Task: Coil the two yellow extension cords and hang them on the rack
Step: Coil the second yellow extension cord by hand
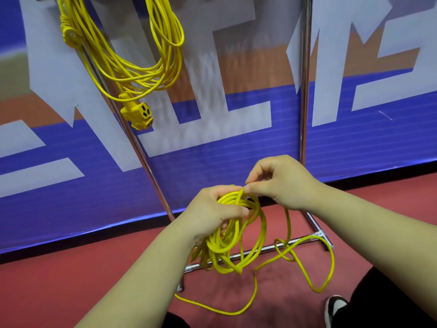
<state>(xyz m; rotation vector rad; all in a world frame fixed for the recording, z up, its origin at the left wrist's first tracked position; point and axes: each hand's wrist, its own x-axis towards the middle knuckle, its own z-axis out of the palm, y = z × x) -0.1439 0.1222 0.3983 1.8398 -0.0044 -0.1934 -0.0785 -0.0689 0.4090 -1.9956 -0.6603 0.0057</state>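
the loose cord (236, 201) is sitting half coiled in front of the person, low before the rack (305, 91), with several yellow loops gathered into a bundle and hanging down from the left hand (212, 209). that hand is gripping the top of the bundle, fingers curling over the loops and thumb lying across the near side. the right hand (281, 183) is touching the top of the same bundle and pinching a single strand between thumb and forefinger, the other fingers arching loosely above. the rest of this cord is trailing off the coil in slack curves over the red floor (71, 292), crossing the rack's low base bar and sweeping toward the person's feet (its plug end is not showing clearly). up and to the left, the hung cord (144, 80) is dangling from the top of the rack in long loops, and its socket end (139, 113) is hanging just below them, beside the rack's slanting left post. behind the rack a blue banner (236, 147) with large pale lettering is standing along the floor. at the lower right a black and white shoe (334, 306) is resting on the floor next to a dark trouser leg.
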